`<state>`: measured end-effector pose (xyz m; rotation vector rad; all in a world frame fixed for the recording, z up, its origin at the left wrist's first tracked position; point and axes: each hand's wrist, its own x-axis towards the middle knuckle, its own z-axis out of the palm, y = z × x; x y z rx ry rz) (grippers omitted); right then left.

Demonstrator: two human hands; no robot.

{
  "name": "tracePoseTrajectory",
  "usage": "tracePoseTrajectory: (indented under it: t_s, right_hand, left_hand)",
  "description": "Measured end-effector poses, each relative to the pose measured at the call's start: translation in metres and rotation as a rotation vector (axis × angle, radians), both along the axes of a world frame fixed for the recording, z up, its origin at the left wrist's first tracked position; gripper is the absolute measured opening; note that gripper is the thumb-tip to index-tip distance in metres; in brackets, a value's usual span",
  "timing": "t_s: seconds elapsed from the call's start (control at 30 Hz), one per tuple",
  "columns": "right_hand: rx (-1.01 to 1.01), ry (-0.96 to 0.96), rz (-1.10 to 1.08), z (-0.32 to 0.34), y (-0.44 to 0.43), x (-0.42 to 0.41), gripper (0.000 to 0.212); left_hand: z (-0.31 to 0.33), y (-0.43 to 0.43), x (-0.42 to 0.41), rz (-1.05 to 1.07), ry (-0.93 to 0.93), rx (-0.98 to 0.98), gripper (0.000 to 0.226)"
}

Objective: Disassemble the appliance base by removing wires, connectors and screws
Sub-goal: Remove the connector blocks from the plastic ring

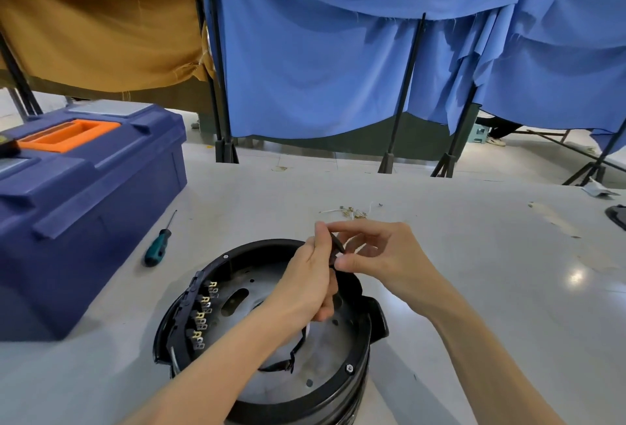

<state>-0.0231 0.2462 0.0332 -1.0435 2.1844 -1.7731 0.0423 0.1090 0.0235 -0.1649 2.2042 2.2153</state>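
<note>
Our left grip (305, 289) and right grip (386, 255) meet above the open appliance base (257, 245), both pinching one black wire (336, 244) between thumb and forefinger. The other fingers of the left grip are curled and those of the right are loosely spread. The wire's sleeved, flattened length drops from under the left palm into the base and bends across the dull grey metal plate (325, 350). The base is one round black plastic shell, open side up, sitting on the bench (474, 255) right below our wrists. Two hex-headed screws show on its rim, one at the near right (349, 368) and one at the far left (225, 256). Four clusters of brass-coloured terminals (203, 312) line the left inner wall on a black strip. To the left lies one screwdriver (156, 250), its handle teal and black and its shaft thin. Beyond it stands one dark blue plastic toolbox (84, 207) with an orange carry handle (67, 135). Just past our grips lies a small heap of loose pale wires and brass bits (352, 211), too fine to count. The bench is smooth, white and glossy. Behind it, blue cloth (321, 51) and mustard cloth (101, 35) hang creased on black poles.
</note>
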Motion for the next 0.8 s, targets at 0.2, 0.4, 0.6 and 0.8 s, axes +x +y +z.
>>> tracePoseTrajectory:
  t_s: [0.2, 0.4, 0.6, 0.8]
  right_hand:
    - [-0.073, -0.017, -0.122, 0.004, 0.005, -0.005, 0.028]
    - [-0.034, -0.107, -0.559, -0.010, 0.042, -0.041, 0.010]
    - [0.385, -0.080, -0.640, -0.046, 0.046, -0.072, 0.012]
    - [0.666, 0.098, -0.648, -0.059, 0.032, -0.081, 0.015]
  left_hand:
    - [0.003, -0.006, 0.000, 0.058, 0.048, -0.096, 0.067]
    - [0.010, -0.035, -0.010, 0.323, 0.206, -0.511, 0.022]
    - [0.005, -0.074, -0.011, 0.475, 0.252, -0.950, 0.011]
    - [-0.012, -0.092, -0.009, 0.423, 0.045, -0.990, 0.030]
